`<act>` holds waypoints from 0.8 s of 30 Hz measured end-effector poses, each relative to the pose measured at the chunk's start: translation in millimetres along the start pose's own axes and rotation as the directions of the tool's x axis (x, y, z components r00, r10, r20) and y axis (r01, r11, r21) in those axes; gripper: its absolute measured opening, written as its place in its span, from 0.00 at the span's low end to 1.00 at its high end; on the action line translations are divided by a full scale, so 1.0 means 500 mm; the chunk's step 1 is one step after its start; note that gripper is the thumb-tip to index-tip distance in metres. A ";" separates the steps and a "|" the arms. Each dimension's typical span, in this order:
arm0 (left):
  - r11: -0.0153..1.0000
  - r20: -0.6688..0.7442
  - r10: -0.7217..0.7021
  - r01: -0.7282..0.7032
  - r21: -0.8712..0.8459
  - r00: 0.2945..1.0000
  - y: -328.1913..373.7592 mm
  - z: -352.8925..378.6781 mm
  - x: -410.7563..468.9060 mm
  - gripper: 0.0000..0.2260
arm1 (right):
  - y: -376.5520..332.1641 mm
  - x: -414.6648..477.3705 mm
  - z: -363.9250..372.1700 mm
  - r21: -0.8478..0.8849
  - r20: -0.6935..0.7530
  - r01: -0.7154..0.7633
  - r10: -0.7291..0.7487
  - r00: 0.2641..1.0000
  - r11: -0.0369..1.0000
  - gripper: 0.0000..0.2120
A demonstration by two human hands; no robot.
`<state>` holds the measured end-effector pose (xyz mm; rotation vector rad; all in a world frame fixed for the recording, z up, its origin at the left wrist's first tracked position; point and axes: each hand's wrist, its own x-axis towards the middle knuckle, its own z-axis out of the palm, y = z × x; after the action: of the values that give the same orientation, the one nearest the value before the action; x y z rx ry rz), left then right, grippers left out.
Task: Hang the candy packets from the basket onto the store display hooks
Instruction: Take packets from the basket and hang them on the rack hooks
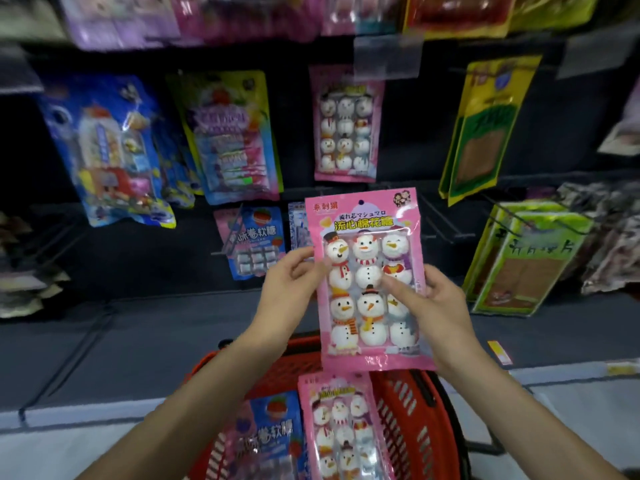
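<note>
I hold a pink snowman marshmallow packet point(372, 282) upright in front of the display, above the basket. My left hand point(291, 285) pinches its left edge; my right hand point(433, 299) grips its right edge with the thumb across the front. The hang hole at the packet's top sits below a matching pink snowman packet point(346, 124) hanging on the display. The red basket point(415, 417) below holds another pink snowman packet point(341, 431) and a blue strawberry candy packet point(273, 431).
Hanging on hooks are a blue toy-candy packet point(110, 147), a colourful candy packet point(232, 136), a blue strawberry packet point(256, 240) and yellow-green snack packets point(485, 126). Bare wire hooks point(440, 216) stick out right of the held packet. A grey shelf point(138, 341) runs below.
</note>
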<state>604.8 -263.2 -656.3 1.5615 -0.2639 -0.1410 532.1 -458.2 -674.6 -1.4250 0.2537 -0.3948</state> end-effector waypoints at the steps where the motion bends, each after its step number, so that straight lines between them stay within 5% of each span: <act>1: 1.000 -0.009 0.022 -0.022 -0.003 1.000 0.017 0.002 0.013 0.10 | -0.013 0.008 0.002 0.013 -0.004 0.019 -0.019 1.000 1.000 0.12; 6: 0.985 -0.043 0.153 -0.149 0.086 0.987 0.087 0.015 0.073 0.10 | -0.069 0.052 0.011 0.062 -0.024 0.110 -0.109 0.994 0.992 0.12; 10: 0.855 -0.149 0.431 -0.350 0.384 0.890 0.146 0.013 0.137 0.09 | -0.096 0.087 0.015 0.078 -0.041 0.175 -0.172 0.984 0.982 0.11; 14: 0.459 -0.016 0.735 -0.481 0.747 0.678 0.236 0.020 0.201 0.20 | -0.103 0.121 0.012 0.103 -0.062 0.209 -0.204 0.977 0.972 0.11; 17: 0.152 0.149 0.838 -0.487 0.860 0.525 0.294 0.028 0.245 0.26 | -0.103 0.145 0.011 0.123 -0.062 0.213 -0.207 0.976 0.969 0.12; 21: -0.090 0.289 0.891 -0.490 0.867 0.349 0.340 0.033 0.279 0.18 | -0.105 0.167 0.010 0.132 -0.055 0.224 -0.218 0.974 0.966 0.12; 24: -0.154 0.330 0.905 -0.517 0.842 0.268 0.367 0.032 0.296 0.12 | -0.108 0.177 0.009 0.127 -0.056 0.244 -0.238 0.970 0.962 0.11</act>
<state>729.0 -314.6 -462.3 2.1015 -1.0680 1.6065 608.4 -495.6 -615.1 -1.3208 0.0833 -0.6294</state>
